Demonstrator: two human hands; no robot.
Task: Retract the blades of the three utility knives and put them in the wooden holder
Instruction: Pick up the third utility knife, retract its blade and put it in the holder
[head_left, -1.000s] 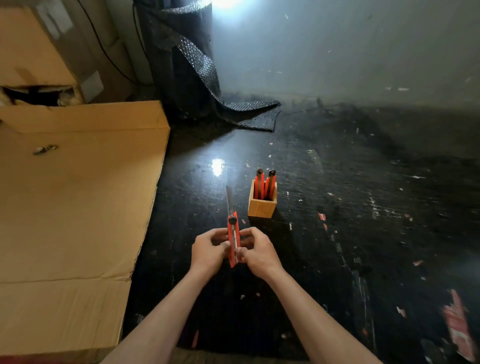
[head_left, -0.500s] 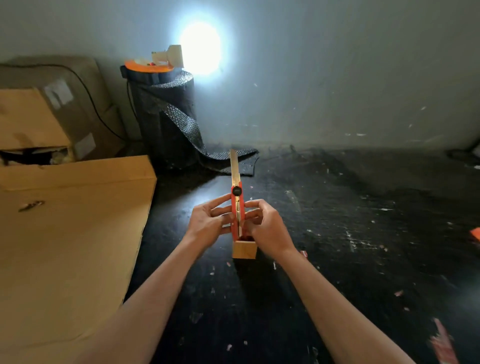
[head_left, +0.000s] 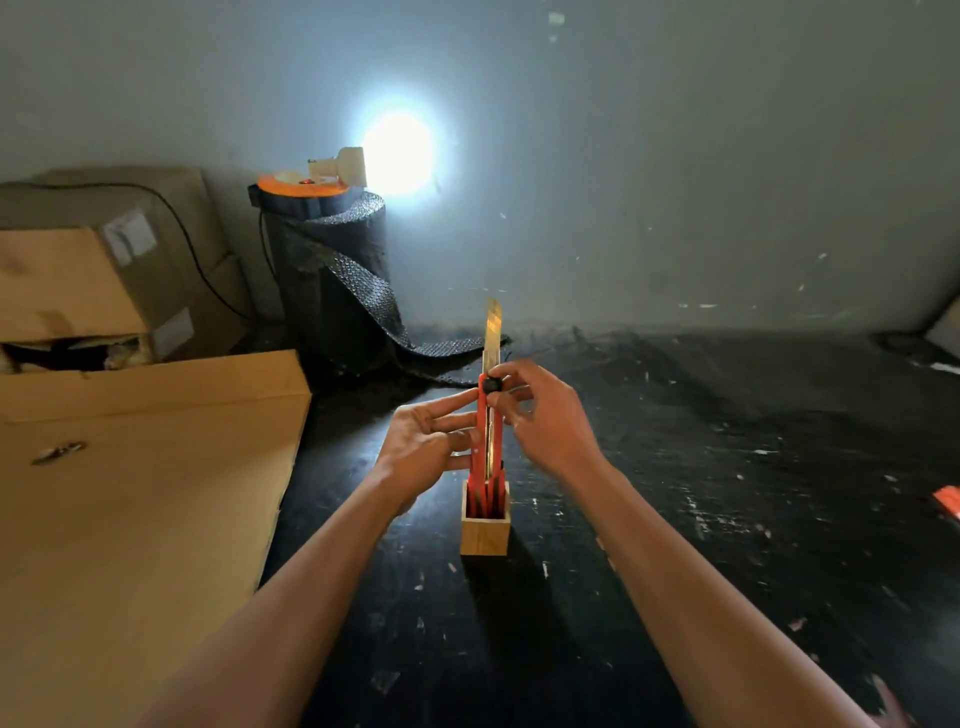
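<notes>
The red-orange plastic utility knife (head_left: 488, 431) with its long yellowish metal blade (head_left: 493, 332) fully extended stands upright in front of the person, its lower end just above or at the mouth of the small square light-wood holder (head_left: 484, 532); whether it touches the holder cannot be told. Holding it vertical with the blade pointing up and away looks meant to keep the edge clear of the fingers while the slider is worked. The left hand (head_left: 423, 449) steadies the handle from the side, its fingers laid flat against the body, not wrapped around it. The right hand (head_left: 545, 426) pinches the black round slider knob (head_left: 491, 385) near the top of the handle between thumb and fingertip, seemingly ready to draw the blade down. Inside the holder, red handles of other knives show, two by my reading, which with the held one makes three knives and one holder. The holder stands on a dark scuffed tabletop (head_left: 727, 519). To the left lies one flat sheet of brown cardboard (head_left: 130, 493), behind it cardboard boxes (head_left: 93, 280), and a roll of black bubble wrap (head_left: 332, 280) stands by the wall.
</notes>
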